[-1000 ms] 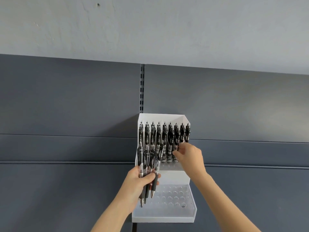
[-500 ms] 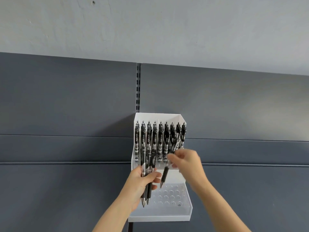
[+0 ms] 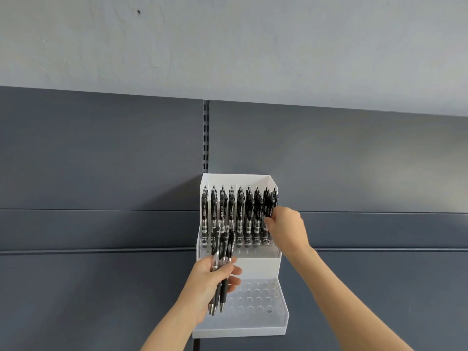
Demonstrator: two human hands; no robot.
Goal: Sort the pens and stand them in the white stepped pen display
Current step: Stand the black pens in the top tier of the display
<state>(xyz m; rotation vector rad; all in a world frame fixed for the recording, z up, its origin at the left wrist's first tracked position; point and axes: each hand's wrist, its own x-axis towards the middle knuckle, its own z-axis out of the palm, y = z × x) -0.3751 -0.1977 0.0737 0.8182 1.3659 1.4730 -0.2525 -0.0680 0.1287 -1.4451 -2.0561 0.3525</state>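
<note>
I am watching through one head-worn camera, facing straight at the grey back panel [image 3: 101, 153] with the pale wall [image 3: 228, 41] filling the top. It is sitting near, framing the white stepped pen display [image 3: 260, 267] just below centre and slightly right.

A dark grey shelving back panel [image 3: 101, 153] carries everything. Its horizontal sections are split by a slotted upright [image 3: 206, 138] that runs toward 12 o'clock. The white stepped pen display [image 3: 258, 264] sits against the panel, at 6 o'clock from that upright. Black retractable pens [image 3: 240, 211] stand upright, tips down, in rows across its upper step from 9 to 3 o'clock. The lower step [image 3: 258, 297], toward 6 o'clock, shows rows of round holes.
</note>
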